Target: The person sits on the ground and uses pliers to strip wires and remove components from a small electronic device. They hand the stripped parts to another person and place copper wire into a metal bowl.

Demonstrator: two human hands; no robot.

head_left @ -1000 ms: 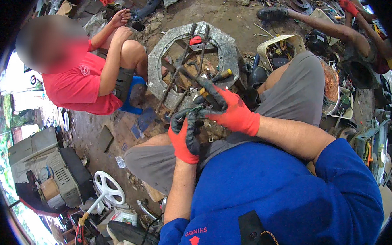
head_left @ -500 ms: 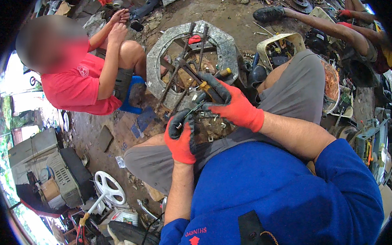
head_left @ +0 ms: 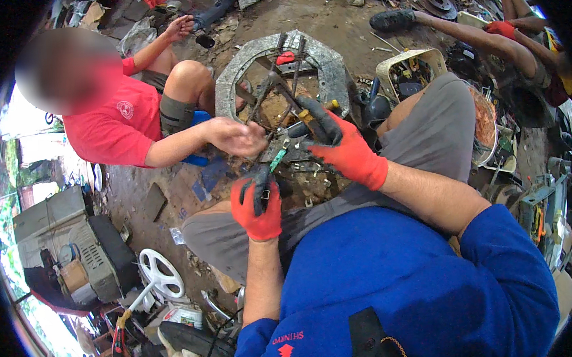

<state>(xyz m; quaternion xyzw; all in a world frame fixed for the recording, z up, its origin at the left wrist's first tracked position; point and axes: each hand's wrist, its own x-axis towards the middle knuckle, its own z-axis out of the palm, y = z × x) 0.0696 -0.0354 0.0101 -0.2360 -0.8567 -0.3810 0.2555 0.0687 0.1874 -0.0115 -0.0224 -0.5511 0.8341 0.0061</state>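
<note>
Reaching in now, the helper's hand [head_left: 235, 137] comes beside the green board [head_left: 278, 158]. The left hand [head_left: 256, 202] fingers grasp its lower end; the right hand [head_left: 339, 146] clenches a tool.

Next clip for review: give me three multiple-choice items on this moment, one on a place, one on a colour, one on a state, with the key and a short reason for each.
1. Where does the round grey metal frame lie?
A. on the dirt ground ahead of the knees
B. on a workbench
C. on a wall hook

2. What colour are the backs of the worker's gloves?
A. blue
B. red-orange
C. white

3. How is the left hand?
A. flat and open
B. out of sight
C. closed around a small dark part

Key: 1 A, the round grey metal frame rests on bare dirt; 2 B, left hand and right hand wear red-orange gloves with dark palms; 3 C, its fingers wrap the small dark part.
</note>
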